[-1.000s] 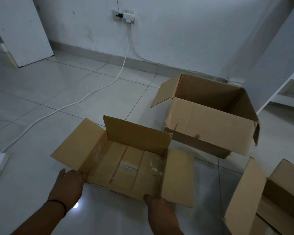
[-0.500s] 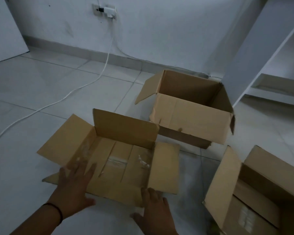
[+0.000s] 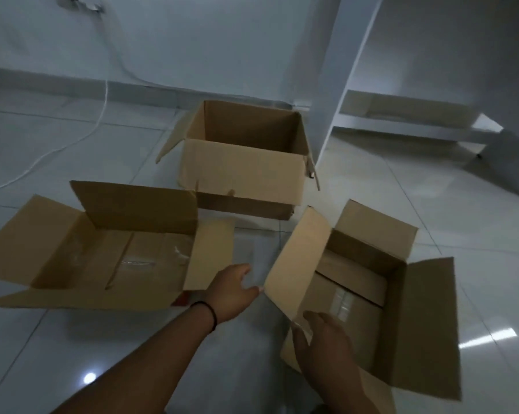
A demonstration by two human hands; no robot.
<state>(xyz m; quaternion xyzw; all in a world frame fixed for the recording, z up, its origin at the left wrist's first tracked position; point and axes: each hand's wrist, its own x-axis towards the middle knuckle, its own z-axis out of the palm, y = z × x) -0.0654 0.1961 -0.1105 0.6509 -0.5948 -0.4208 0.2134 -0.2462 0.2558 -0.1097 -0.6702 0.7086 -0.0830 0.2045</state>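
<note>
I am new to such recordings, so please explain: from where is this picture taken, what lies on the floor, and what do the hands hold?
No machine here: a person works with bare hands, filmed by one camera worn on the head, looking down. Three open cardboard boxes stand on the tiled floor. The right hand grips a flap of the right box; the left hand, fingers relaxed, reaches that flap's edge. The left box and the far box are untouched.

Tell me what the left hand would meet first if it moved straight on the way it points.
Most likely the raised flap of the right box: the left hand points at its near corner, fingertips almost there, though depth is unclear.
</note>
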